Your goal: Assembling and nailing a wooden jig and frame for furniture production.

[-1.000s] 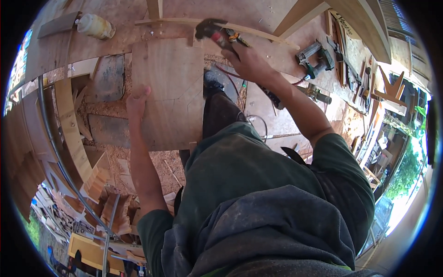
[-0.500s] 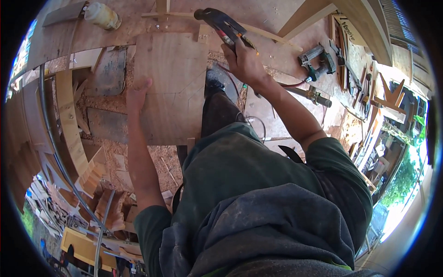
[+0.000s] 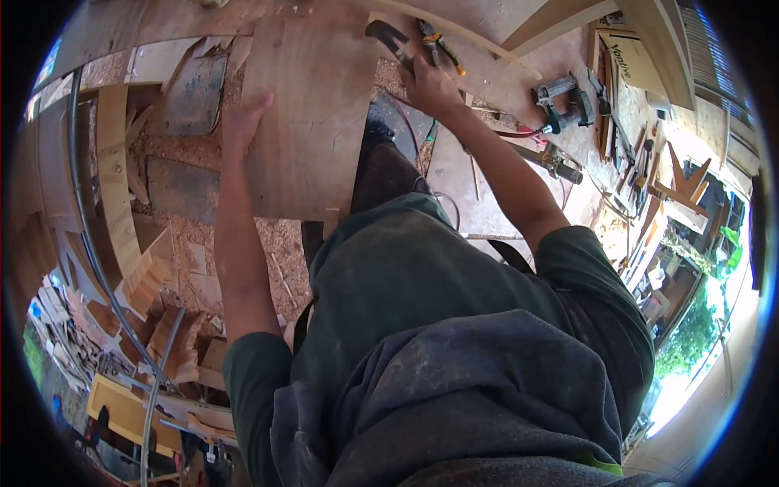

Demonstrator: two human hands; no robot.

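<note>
A flat wooden board [image 3: 312,162] with faint pencil lines lies in front of me, above my dark trouser leg. My left hand [image 3: 243,122] grips its left edge, thumb on the top face and the other fingers hidden. In my right hand [image 3: 434,85], just off the board's far right corner, is a claw hammer [image 3: 389,36]; my fingers are wrapped around its handle and the head points to the far left. A pair of pliers [image 3: 438,47] with orange and black handles lies just beyond that hand.
To the right lies a pneumatic nail gun [image 3: 562,101] with a red hose, beside a bar clamp [image 3: 552,162]. Angled wooden frame pieces [image 3: 560,24] rise at the far right. Wood offcuts and shavings [image 3: 272,252] cover the ground at left, near a long metal pipe [image 3: 93,252].
The hammer has come down and nearer the board, uncovering the pliers behind it. My left hand keeps its hold on the board's edge. The view has shifted, and the plastic bottle is nearly out of sight.
</note>
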